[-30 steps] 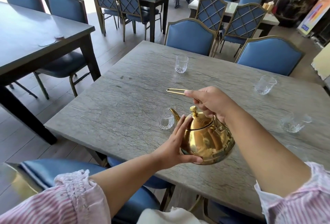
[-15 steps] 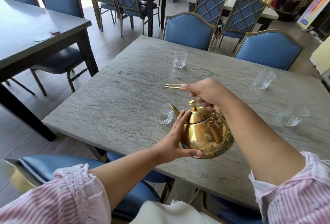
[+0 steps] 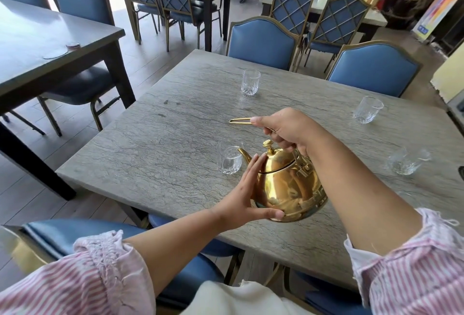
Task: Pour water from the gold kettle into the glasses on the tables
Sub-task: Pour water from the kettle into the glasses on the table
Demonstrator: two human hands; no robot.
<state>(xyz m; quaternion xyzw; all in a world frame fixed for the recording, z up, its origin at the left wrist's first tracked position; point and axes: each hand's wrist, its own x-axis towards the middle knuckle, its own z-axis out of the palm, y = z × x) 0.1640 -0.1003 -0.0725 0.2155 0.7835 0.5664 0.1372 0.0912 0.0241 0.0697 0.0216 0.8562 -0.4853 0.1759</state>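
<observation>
The gold kettle (image 3: 288, 189) hangs tilted above the grey stone table (image 3: 155, 154), its spout over the rim of the nearest glass (image 3: 229, 156). My right hand (image 3: 288, 128) grips the kettle's long handle from above. My left hand (image 3: 247, 196) cups the kettle's left side and bottom. A second glass (image 3: 250, 85) stands at the far side, a third glass (image 3: 367, 110) at the far right, and another glass (image 3: 406, 161) near the right edge.
Blue padded chairs (image 3: 262, 43) line the far side of the table, and one chair (image 3: 75, 236) stands just below my left arm. A dark table (image 3: 37, 46) is at the left. More tables and chairs fill the back of the room.
The kettle stays tilted at the nearest glass with both hands on it. The view has shifted slightly, and the kettle sits a little lower and closer to the glass.
</observation>
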